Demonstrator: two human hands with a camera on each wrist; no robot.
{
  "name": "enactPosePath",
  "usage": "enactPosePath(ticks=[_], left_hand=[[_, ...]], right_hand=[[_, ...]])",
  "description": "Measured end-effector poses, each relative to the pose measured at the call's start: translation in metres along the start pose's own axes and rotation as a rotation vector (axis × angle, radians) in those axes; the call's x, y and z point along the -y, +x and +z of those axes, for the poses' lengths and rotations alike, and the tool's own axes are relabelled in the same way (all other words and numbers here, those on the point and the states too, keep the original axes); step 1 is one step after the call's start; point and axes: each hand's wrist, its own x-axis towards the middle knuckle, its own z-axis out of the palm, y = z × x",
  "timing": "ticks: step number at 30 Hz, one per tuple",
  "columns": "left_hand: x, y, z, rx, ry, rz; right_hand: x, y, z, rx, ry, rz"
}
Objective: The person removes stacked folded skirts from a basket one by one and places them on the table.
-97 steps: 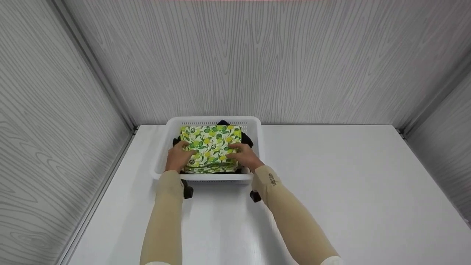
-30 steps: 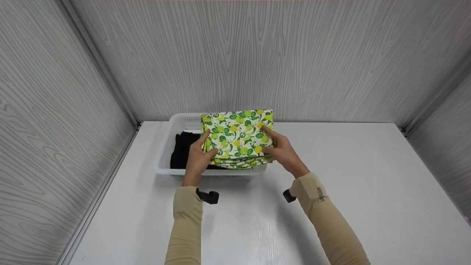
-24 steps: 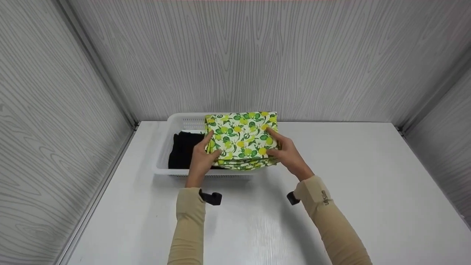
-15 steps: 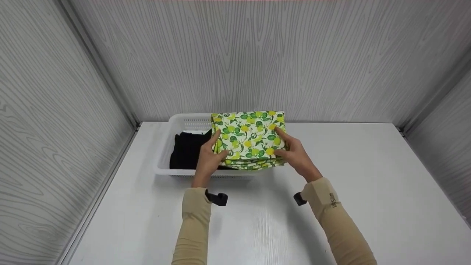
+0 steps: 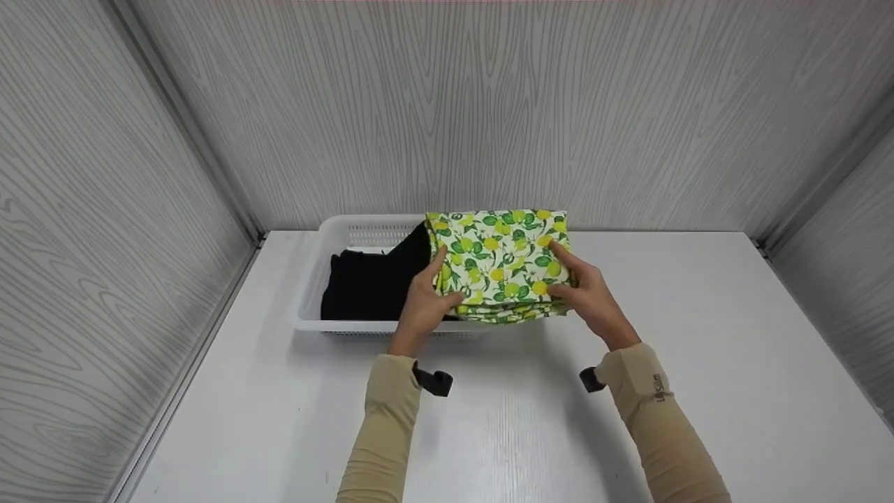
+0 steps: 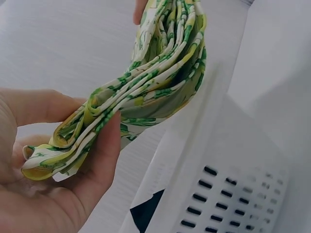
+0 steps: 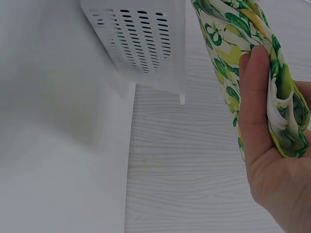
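Observation:
A folded cloth [image 5: 499, 262] printed with lemons and green leaves is held level between both hands, above the right part of the basket. My left hand [image 5: 427, 300] grips its left edge, thumb on top and fingers beneath. On the opposite edge my right hand [image 5: 590, 297] pinches it the same way. Several folded layers of the cloth [image 6: 141, 92] show in the left wrist view, pressed between thumb and fingers. The right wrist view has the right hand [image 7: 272, 160] clasping the rolled end. Black fabric [image 5: 370, 283] lies in the white basket [image 5: 307, 307], partly hidden behind the cloth.
The basket stands at the back left of the white table [image 5: 698, 363], close to the grey wood-grain back wall [image 5: 447, 105]. Its slotted side [image 7: 141, 39] shows in the right wrist view. A side wall [image 5: 91, 244] bounds the table on the left.
Both hands have lifted the lemon-print cloth out of the basket and carried it to the right. More of the black fabric in the basket now shows.

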Motion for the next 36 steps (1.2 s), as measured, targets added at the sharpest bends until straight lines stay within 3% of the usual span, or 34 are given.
enactPosePath(ticks=[15,24,36], left_hand=[[0.004,0.013,0.032,0.055,-0.058,-0.038],[0.005,0.017,0.045,0.093,-0.069,-0.023],[0.005,0.023,0.062,0.127,-0.043,-0.053]], right_hand=[[-0.010,-0.012,-0.033,-0.026,-0.026,0.071],[-0.015,-0.018,-0.050,-0.029,-0.035,0.094],[-0.020,-0.025,-0.074,0.059,0.042,0.108]])
